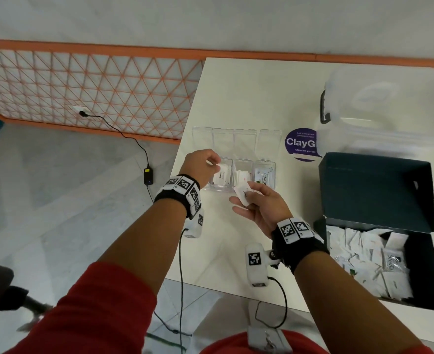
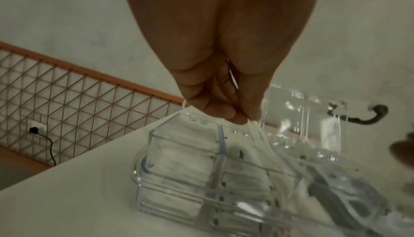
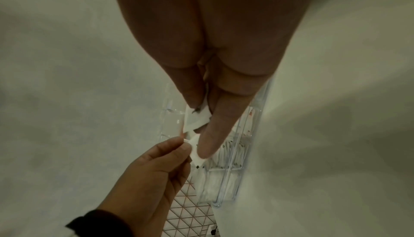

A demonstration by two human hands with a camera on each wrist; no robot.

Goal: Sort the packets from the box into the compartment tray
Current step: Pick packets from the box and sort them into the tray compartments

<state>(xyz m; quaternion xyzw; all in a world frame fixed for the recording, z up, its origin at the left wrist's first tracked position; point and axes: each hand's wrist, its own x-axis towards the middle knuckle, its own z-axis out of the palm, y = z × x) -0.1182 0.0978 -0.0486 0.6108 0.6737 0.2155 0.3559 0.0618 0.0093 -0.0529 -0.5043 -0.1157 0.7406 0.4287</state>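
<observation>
One clear compartment tray (image 1: 267, 175) at frame centre on the tabletop (image 1: 249, 98); one dark box (image 1: 425, 277) of packets at lower right. Left hand (image 1: 200, 164), fingers curled, pinches one white packet (image 1: 214, 163) over the tray's left compartment. Right hand (image 1: 264, 208) pinches a few packets (image 1: 244, 194) under the thumb, remaining fingers loosely spread.

"ClayG" shows on the purple sticker (image 1: 300, 144), "Stevia" on a packet (image 1: 392, 262) in the box (image 1: 374, 190).
</observation>
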